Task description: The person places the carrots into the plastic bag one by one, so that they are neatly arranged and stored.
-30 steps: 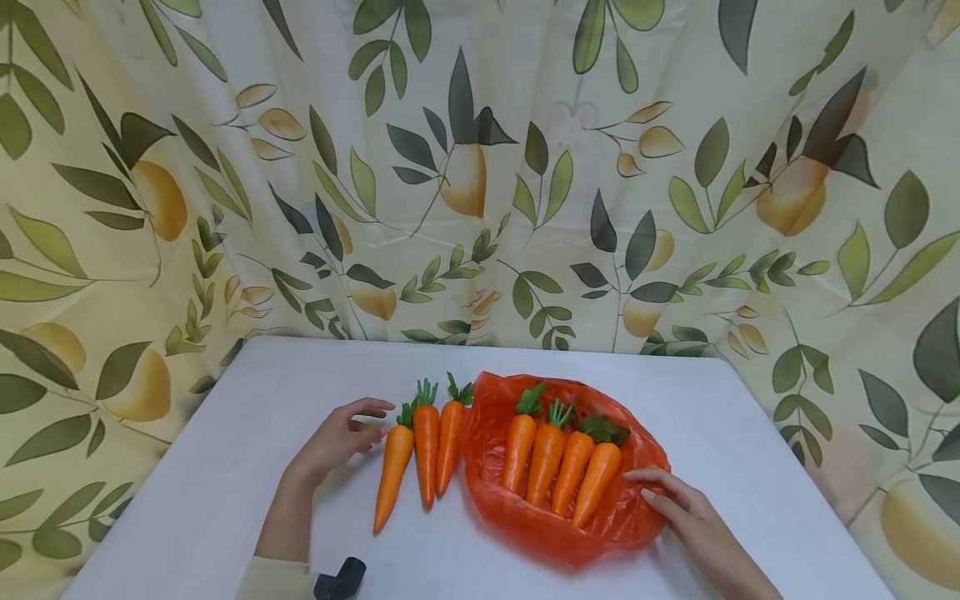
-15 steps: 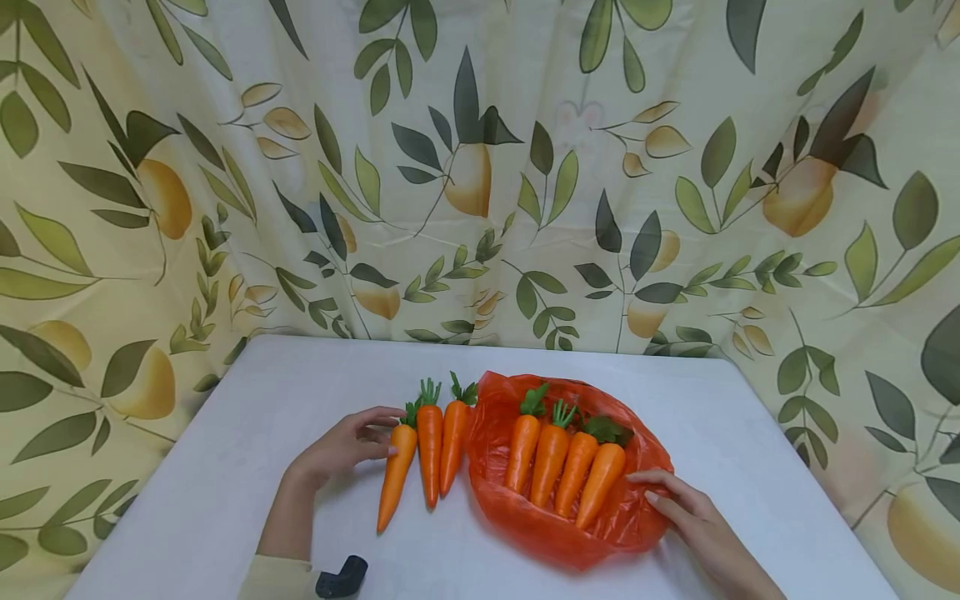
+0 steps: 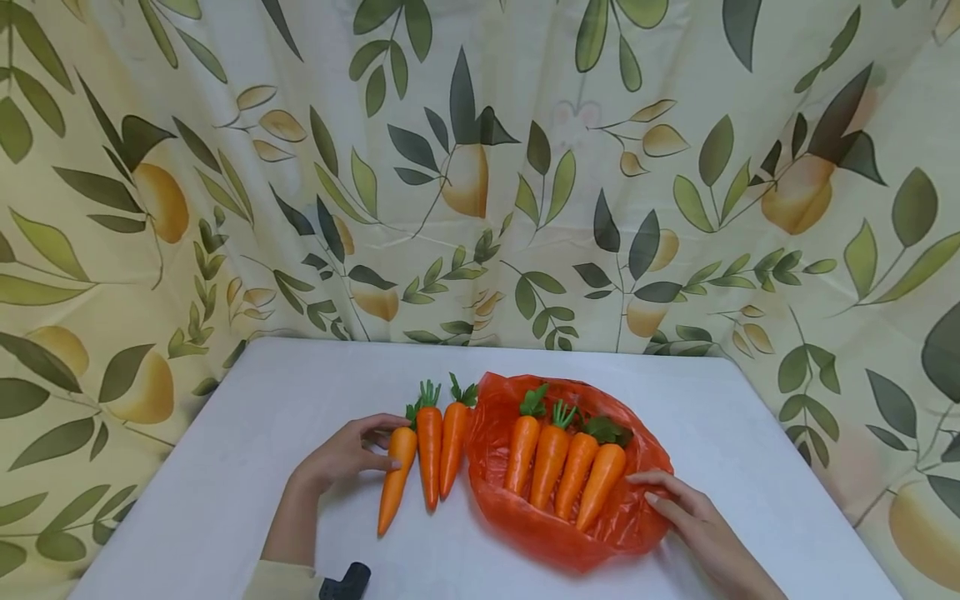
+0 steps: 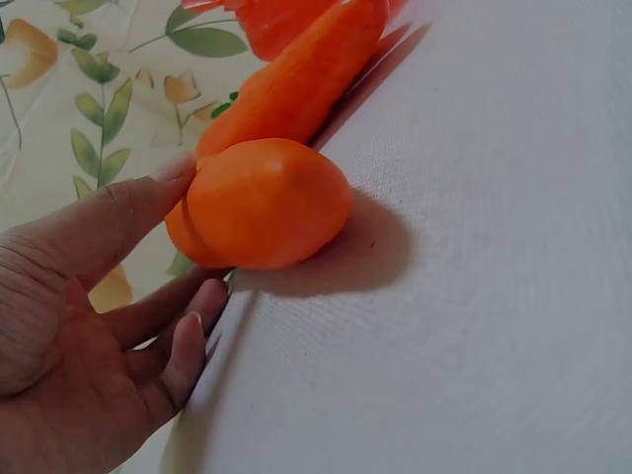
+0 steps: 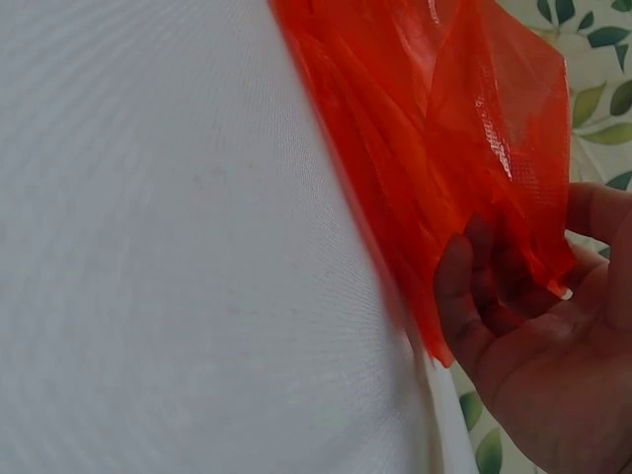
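My left hand (image 3: 348,452) is at the leftmost of three loose carrots, its thumb and fingers around the upper part of that carrot (image 3: 397,475). In the left wrist view the thumb touches one side of the carrot (image 4: 267,202), and the fingers reach behind it. Two more carrots (image 3: 428,454) (image 3: 452,446) with green tops lie just right of it. A red plastic bag (image 3: 525,529) lies spread with its mouth up, several carrots (image 3: 551,462) side by side inside. My right hand (image 3: 690,517) grips the bag's right rim; folds of red film (image 5: 504,158) lie between its thumb and fingers.
Everything rests on a white table (image 3: 247,467). A curtain (image 3: 480,167) printed with leaves and fruit hangs behind the table and along both sides. A black strap piece (image 3: 347,581) shows at my left sleeve (image 3: 283,581).
My left hand has moved right from beside the leftmost carrot, and its thumb and fingers have come round it. The right hand and the bag stay in place.
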`<action>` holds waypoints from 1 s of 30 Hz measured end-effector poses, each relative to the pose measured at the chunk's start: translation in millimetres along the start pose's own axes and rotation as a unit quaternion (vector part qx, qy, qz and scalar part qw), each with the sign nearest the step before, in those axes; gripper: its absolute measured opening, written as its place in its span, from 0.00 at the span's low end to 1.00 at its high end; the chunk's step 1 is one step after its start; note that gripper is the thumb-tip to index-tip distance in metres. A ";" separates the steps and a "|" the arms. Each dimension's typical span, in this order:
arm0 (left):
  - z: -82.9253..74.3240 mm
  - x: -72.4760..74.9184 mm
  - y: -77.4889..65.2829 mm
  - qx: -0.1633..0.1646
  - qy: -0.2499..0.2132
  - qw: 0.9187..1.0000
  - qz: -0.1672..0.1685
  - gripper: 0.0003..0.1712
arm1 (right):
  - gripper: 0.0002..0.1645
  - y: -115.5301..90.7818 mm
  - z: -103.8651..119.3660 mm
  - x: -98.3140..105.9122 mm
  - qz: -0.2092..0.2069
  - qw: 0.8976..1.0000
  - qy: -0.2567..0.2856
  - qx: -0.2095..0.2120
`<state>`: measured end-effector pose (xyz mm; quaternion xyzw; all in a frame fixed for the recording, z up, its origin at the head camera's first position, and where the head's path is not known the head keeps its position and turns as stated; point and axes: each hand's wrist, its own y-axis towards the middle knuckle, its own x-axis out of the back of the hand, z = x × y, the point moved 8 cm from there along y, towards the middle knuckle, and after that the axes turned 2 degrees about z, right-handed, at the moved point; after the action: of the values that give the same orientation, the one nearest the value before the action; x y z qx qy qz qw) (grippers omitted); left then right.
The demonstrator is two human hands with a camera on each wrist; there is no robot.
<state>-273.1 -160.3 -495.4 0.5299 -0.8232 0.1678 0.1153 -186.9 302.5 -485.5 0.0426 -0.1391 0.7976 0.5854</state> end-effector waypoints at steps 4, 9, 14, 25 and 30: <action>1.2 -2.2 0.9 0.002 -0.003 1.000 0.000 0.34 | 0.23 -2.4 -0.7 1.4 0.002 1.000 0.001 0.000; -0.5 -3.4 2.3 -0.001 0.002 1.000 0.001 0.34 | 0.23 -4.7 0.0 2.9 0.000 1.000 0.000 0.002; -1.7 -4.3 3.8 -0.001 0.006 1.000 0.001 0.33 | 0.23 -5.8 -0.3 4.1 -0.004 1.000 0.000 -0.009; 1.4 -1.0 1.4 0.014 0.013 1.000 -0.020 0.33 | 0.21 -2.1 1.7 -0.8 -0.001 1.000 0.002 -0.008; 0.3 -3.0 0.7 0.013 0.014 1.000 -0.012 0.34 | 0.22 -2.3 1.4 -0.3 0.000 1.000 0.006 -0.012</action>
<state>-272.5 -157.6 -496.9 0.5393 -0.8126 0.1845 0.1215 -184.7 302.4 -483.8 0.0305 -0.1454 0.7960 0.5868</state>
